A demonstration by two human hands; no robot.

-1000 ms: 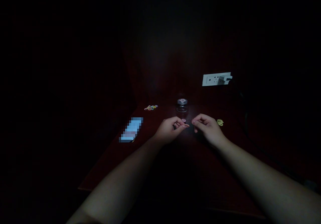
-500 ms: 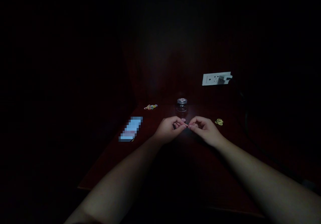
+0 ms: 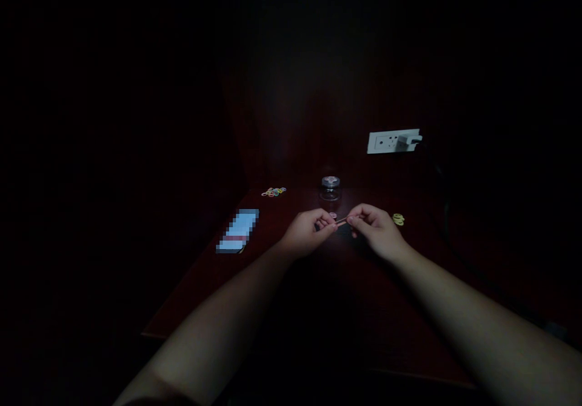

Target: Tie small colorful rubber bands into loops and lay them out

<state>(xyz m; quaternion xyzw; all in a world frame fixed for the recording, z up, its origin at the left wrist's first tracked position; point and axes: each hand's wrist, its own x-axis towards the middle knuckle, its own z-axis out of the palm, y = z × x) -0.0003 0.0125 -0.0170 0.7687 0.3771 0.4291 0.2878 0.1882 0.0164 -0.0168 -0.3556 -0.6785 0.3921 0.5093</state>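
Between my two hands an orange-pink hair tie (image 3: pixel 341 222) is drawn out into a narrow loop. My left hand (image 3: pixel 305 234) pinches one end with thumb and forefinger, and my right hand (image 3: pixel 378 230) pinches the other, slightly higher. Just behind the fingertips a pink hair tie (image 3: pixel 333 215) lies on the table, partly hidden by my left hand. Several yellow hair ties (image 3: pixel 398 219) are bunched beside my right hand. At the back left sits a loose pile of mixed-colour hair ties (image 3: pixel 273 193).
A clear round jar with a lid (image 3: pixel 330 189) stands behind my hands. On the left of the dark red table (image 3: pixel 200 285) lies a blurred, lit rectangle (image 3: pixel 239 231), perhaps a phone. A wall socket (image 3: pixel 393 142) holds a plug, its cable running down the right side.
My right hand came in to meet the left at the hair tie, took hold of it, then drew back up and right, stretching it. My left hand has barely moved.
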